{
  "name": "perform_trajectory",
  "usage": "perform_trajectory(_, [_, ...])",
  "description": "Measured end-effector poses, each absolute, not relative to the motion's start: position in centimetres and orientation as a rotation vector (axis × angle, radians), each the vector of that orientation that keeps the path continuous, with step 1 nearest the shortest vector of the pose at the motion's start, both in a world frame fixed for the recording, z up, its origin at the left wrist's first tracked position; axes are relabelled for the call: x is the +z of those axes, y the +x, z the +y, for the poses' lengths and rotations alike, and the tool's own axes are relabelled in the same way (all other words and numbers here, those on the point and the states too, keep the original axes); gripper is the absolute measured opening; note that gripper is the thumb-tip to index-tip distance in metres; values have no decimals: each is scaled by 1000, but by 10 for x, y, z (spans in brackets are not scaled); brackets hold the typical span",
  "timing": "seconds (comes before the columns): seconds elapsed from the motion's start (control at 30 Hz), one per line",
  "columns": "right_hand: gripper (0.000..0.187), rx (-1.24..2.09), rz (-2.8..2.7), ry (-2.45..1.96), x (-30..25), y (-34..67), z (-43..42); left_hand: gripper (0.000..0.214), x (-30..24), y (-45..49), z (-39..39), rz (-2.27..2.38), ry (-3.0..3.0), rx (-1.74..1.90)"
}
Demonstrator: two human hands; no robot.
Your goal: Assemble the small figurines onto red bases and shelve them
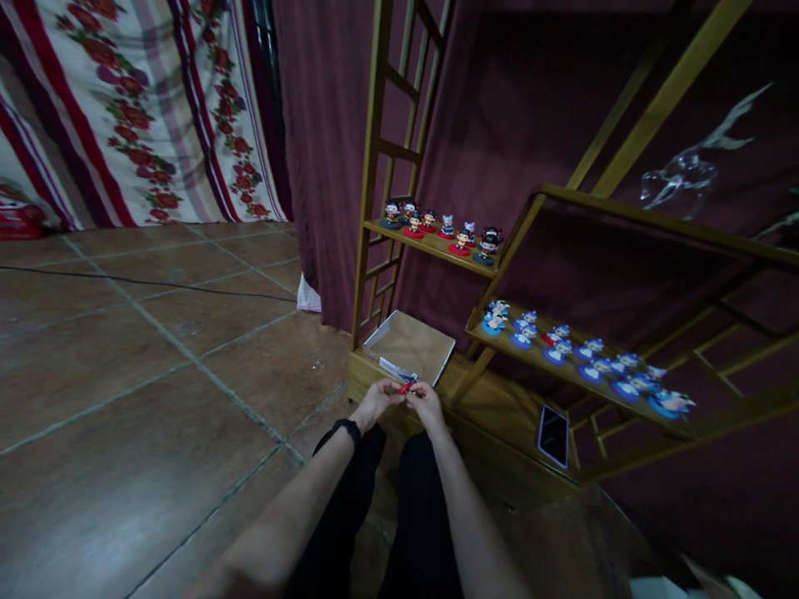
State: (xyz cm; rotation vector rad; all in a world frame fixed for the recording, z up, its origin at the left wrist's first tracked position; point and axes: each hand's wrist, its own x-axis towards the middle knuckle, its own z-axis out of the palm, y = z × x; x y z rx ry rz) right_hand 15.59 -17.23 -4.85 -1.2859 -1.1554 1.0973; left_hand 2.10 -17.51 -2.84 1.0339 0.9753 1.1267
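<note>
Between my two hands is a small figurine (408, 387) with a red part and a bluish-grey part; its finer detail is too small to make out. My left hand (378, 401), with a dark band on the wrist, pinches it from the left. On the other side, the fingers of my right hand (425, 402) close on the same figurine. Just beyond my fingers stands an open shallow cardboard box (409, 337) on the low wooden ledge of the shelf unit. My fingers partly hide the box's near edge.
Several figurines on red or dark bases stand on the upper left shelf (437, 248). More blue-and-white figurines line the lower right shelf (537, 349). A phone (553, 436) lies on the wooden ledge. A clear glass ornament (683, 179) sits higher right. A black cable (156, 283) crosses the tiled floor.
</note>
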Motion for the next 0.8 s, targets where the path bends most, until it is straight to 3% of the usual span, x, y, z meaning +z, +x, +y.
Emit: perform_trajectory(0.8, [26, 1334, -965, -1092, -42, 166, -172, 12, -35, 31, -176, 1187, 1556, 1259])
